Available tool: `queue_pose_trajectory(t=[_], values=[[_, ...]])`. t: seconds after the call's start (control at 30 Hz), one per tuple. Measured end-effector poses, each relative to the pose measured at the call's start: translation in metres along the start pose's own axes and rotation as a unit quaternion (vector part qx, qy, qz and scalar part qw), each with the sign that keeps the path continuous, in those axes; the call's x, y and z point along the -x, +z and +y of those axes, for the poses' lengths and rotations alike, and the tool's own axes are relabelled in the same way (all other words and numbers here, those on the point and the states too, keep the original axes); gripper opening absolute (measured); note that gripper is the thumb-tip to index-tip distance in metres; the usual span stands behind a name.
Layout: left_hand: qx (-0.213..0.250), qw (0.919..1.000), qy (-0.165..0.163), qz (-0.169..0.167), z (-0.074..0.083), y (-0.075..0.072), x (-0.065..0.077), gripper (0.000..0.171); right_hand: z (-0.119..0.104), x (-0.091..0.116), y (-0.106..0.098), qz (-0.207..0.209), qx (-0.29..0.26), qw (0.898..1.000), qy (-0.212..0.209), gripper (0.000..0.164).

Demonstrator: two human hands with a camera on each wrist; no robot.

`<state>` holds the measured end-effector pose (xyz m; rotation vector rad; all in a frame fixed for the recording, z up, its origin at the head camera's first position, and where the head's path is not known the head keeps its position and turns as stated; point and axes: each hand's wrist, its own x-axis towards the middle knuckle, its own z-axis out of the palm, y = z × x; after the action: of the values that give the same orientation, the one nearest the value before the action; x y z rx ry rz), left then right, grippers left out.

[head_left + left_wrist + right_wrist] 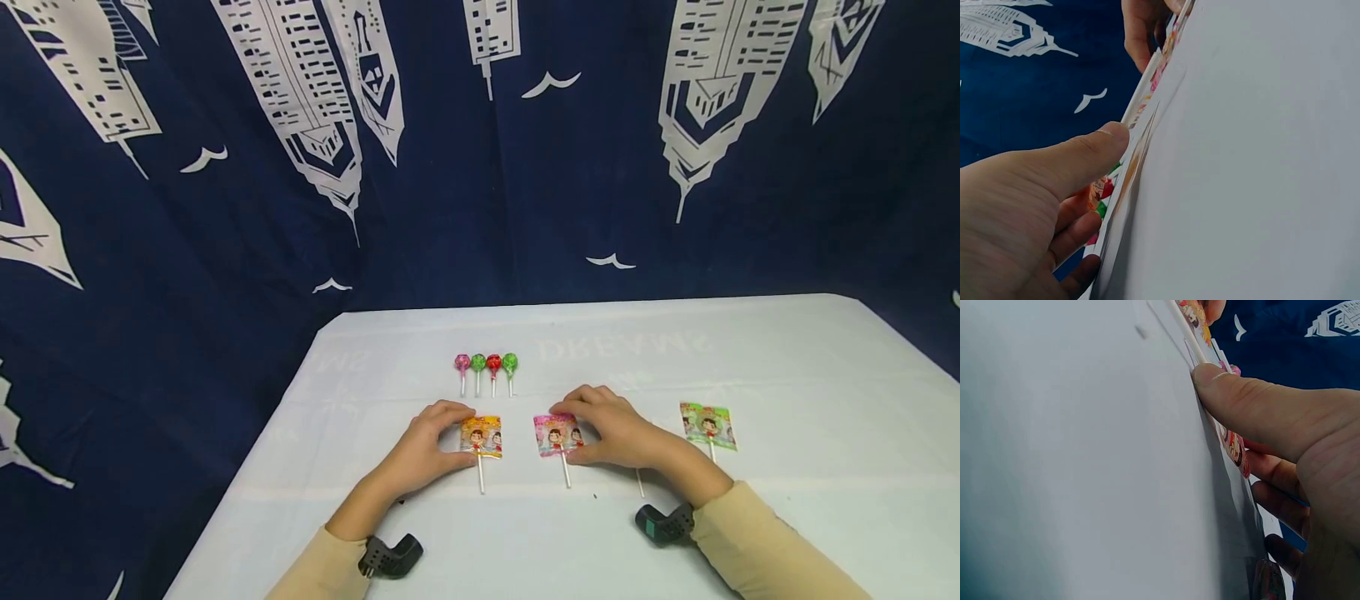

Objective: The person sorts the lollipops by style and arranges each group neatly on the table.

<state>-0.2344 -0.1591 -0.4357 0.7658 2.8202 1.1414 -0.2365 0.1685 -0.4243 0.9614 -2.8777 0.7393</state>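
Note:
In the head view, my left hand (423,450) holds an orange-wrapped lollipop (487,435) by its wrapper, fingertips on the upper edge and thumb at the lower one. Beside it to the right, my right hand (611,429) grips a pink-wrapped lollipop (551,435) the same way. Both lie flat on the white table with their white sticks towards me. The right wrist view shows the thumb (1235,394) near the stick's base. From under my right forearm pokes another white stick (640,483); its top is hidden by the hand.
Farther back stands a row of small round lollipops: a pink one (462,362), a red one (493,362) and green ones (510,362). A green-wrapped lollipop (708,423) lies right of my right forearm. A dark blue patterned cloth (450,208) hangs behind the white table (825,400).

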Motion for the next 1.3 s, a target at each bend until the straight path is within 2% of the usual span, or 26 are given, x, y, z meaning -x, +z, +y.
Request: queue_pose_trajectory(t=[0.13,0.57,1.03,1.3], values=[[0.014,0.9998,-0.010,0.006,-0.003,-0.006,-0.001,0.059,0.000,0.001,0.000,0.001,-0.003,1.000,0.002,0.061],[0.007,0.9989,-0.038,0.027,-0.023,-0.027,0.002,0.056,-0.002,0.002,-0.001,0.003,-0.017,1.000,0.006,0.061],[0.002,0.9992,-0.039,0.011,-0.032,-0.029,0.003,0.053,-0.001,0.002,0.000,0.000,-0.018,1.000,0.010,0.060],[-0.017,0.9993,-0.033,0.010,-0.034,-0.029,0.004,0.055,-0.002,0.002,-0.001,0.000,-0.026,1.000,0.012,0.060]])
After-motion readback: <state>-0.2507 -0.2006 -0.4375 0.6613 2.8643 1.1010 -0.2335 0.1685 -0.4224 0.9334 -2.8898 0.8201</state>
